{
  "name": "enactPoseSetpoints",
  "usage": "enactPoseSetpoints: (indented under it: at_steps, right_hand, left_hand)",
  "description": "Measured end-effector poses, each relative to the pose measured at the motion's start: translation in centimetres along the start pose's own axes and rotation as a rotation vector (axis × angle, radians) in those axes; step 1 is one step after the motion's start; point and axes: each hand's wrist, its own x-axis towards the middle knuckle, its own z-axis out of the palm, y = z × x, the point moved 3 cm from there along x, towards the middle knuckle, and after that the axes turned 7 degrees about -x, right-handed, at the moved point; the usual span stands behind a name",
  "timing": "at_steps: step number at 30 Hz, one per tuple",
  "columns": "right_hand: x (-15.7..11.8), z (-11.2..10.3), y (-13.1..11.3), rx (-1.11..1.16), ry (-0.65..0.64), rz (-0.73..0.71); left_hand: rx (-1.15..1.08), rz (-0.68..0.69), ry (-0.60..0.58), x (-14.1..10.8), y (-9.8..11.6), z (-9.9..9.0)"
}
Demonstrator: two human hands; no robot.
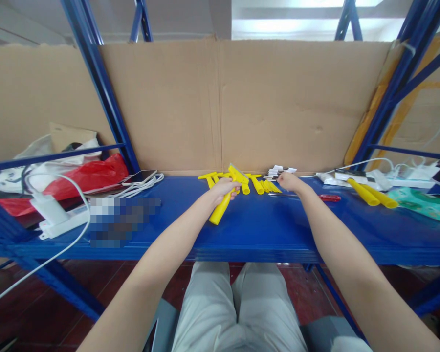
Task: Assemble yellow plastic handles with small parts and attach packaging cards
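My left hand [225, 189] is closed round a yellow scraper-like tool [220, 209], its wide head pointing away and its handle toward me. Behind it on the blue shelf [256, 232] lie several similar yellow tools [257, 185]. Small flat yellow pieces [270, 186] are spread to their right. My right hand [288, 181] is closed beside a stack of small white-and-black pieces [276, 172]; what its fingers hold, if anything, is too small to make out. A screwdriver with a red handle [330, 198] lies to the right, its shaft partly behind my right wrist.
On the right are two yellow handles [370, 194], a green packet [421, 203] and a white power strip [418, 182]. A red bag [91, 176], a phone, white cables [143, 186] and another power strip [68, 222] lie left. Cardboard [286, 107] stands behind.
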Motion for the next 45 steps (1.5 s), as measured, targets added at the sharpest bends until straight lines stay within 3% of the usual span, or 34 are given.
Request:
enactPoseSetpoints:
  at_steps: [6,10,20,33,45]
  right_hand:
    - [-2.1,-1.0,-6.3,0.314,-0.024,-0.204]
    - [-3.1,-0.6,-8.3,0.469,-0.046,-0.275]
    - [-3.3,-0.8,-9.3,0.410,-0.062,-0.291]
    - [-2.3,0.6,-9.0,0.414,0.104,-0.261]
    - [-2.3,0.6,-8.7,0.490,0.157,-0.277]
  left_hand:
    - [0.013,-0.046,-0.034,0.6,-0.6,-0.1]
    - [0.023,-0.051,-0.036,0.7,-0.9,-0.2]
    - [0.004,-0.068,-0.073,0.5,-0.8,0.0]
    - [-0.091,-0.121,-0.103,0.8,-1.1,0.0]
    - [-0.102,-0.147,-0.113,0.8,-1.2,0.0]
